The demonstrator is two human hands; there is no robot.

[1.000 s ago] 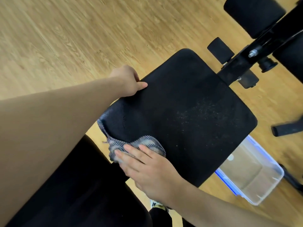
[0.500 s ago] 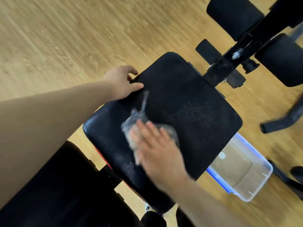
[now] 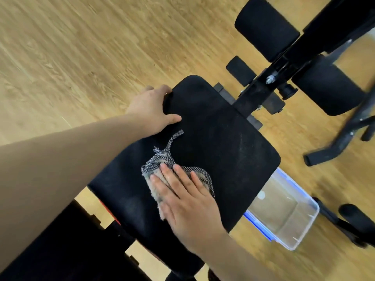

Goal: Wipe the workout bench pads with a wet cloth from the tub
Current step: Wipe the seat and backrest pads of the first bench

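Right hand (image 3: 190,207) presses the cloth (image 3: 157,164) with straight fingers (image 3: 167,175) on the seat pad (image 3: 223,142); left hand (image 3: 150,110) clutches its upper-left edge

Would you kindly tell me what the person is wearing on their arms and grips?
Both forearms are bare, no sleeves in view. The left grip and right grip wear no gloves; no rings, watch or bands show.

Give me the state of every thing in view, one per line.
seat pad, faintly speckled, gripped at its edge
cloth, bunched, pressed against the pad
left hand, gripping the pad's edge
right hand, fingers straight, pressing the cloth
tub, lidless, on the floor, partly hidden by the pad
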